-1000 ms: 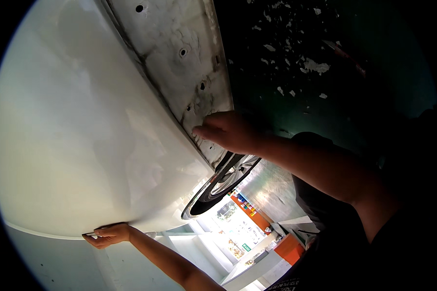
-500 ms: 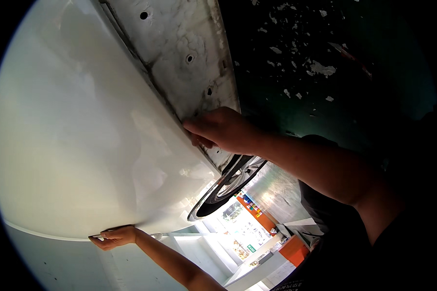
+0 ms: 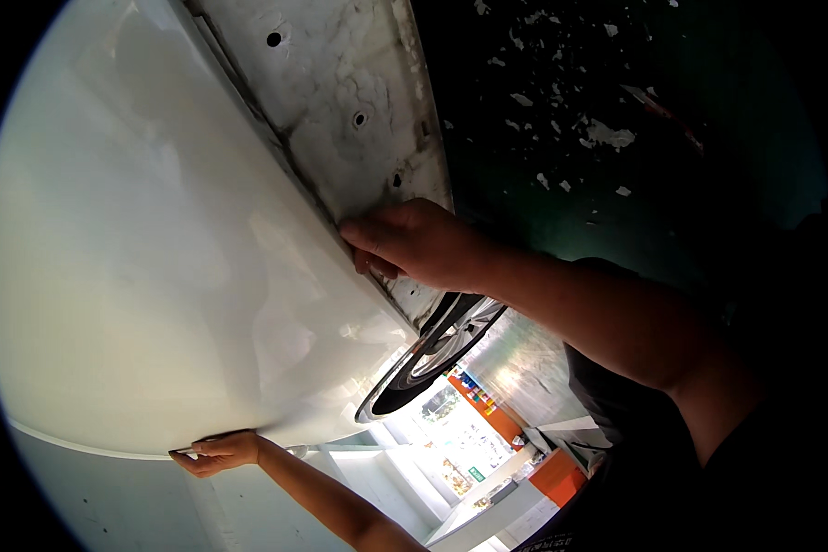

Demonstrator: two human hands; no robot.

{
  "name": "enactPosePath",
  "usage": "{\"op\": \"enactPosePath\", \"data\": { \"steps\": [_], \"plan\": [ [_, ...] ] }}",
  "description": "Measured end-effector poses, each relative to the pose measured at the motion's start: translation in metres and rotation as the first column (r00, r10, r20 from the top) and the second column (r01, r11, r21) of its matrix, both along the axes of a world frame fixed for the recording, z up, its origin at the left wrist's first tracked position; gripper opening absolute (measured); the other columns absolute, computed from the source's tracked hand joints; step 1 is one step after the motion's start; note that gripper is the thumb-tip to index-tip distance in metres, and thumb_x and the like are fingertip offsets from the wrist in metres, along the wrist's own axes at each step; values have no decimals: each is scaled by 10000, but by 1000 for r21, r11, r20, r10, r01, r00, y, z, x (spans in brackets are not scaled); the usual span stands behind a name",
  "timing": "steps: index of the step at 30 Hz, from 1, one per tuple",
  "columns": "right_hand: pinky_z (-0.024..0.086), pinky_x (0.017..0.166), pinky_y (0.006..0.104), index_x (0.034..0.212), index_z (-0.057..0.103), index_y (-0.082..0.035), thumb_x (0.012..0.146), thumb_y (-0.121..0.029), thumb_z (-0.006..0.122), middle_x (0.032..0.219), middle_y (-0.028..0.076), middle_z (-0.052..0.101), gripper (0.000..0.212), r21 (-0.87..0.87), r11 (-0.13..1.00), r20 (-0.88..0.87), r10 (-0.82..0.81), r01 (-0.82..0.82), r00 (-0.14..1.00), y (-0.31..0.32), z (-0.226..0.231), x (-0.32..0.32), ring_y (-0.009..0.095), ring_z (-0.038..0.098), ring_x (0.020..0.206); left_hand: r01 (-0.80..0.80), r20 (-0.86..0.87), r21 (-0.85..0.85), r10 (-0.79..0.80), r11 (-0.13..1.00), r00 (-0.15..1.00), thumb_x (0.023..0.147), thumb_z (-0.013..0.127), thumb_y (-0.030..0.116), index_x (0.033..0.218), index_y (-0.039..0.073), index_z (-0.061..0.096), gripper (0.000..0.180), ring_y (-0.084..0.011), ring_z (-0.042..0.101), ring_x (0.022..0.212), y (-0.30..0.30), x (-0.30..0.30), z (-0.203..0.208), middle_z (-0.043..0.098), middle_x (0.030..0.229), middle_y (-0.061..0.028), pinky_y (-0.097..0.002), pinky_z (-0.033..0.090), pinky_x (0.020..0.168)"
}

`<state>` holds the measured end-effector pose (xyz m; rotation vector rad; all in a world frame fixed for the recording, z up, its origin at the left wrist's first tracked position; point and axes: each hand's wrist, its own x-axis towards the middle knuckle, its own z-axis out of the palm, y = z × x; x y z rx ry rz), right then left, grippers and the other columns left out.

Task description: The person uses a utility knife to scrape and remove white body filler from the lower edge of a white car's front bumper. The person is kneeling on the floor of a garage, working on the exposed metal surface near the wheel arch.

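We find our right hand (image 3: 423, 244) clamped on the inner edge of the white panel (image 3: 156, 276), fingers curled over it. Our left hand (image 3: 219, 452) pinches the panel's lower rim. A wheel (image 3: 432, 354) shows just beyond the right hand.

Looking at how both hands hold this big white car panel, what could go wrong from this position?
1. The left hand grips only the thin lower rim of the large glossy white car body panel, so that rim might slip or cut the fingers.
2. The right hand presses at the seam beside the rough, chipped grey inner flange with holes; fingers could get pinched or scraped there.
3. If the panel drops, it may hit the black tyre below and get scratched.
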<state>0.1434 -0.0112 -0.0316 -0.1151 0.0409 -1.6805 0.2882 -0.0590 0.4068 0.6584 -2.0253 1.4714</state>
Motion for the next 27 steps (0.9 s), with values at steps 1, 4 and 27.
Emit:
{"op": "enactPosePath", "data": {
  "steps": [1,4,27],
  "plan": [
    [457,641,318,796,729,-54,1120,-448,612,623,8,594,523,3,1000,1,4,-4,1000,-2,0,7,116,559,606,2,-6,-2,-2,1000,1000,1108,438,424,1581,92,499,581,-315,388,1451,-1,1,1,375,1542,-170,-497,454,1146],
    [459,639,321,796,729,-54,1121,-456,605,620,11,595,531,8,999,11,36,-36,999,-2,3,10,121,560,600,27,-50,21,-26,999,998,1117,429,448,1572,75,507,594,-329,379,1459,-4,-3,-7,418,1536,-172,-507,418,1174],
    [559,830,446,1049,704,-24,969,-162,663,927,147,713,165,-117,971,-624,-234,207,746,33,-61,137,296,687,885,-236,13,-305,252,923,968,1177,346,527,1663,20,413,705,-441,358,1540,-34,77,47,369,1721,-225,-607,267,1247]
  ]
}}
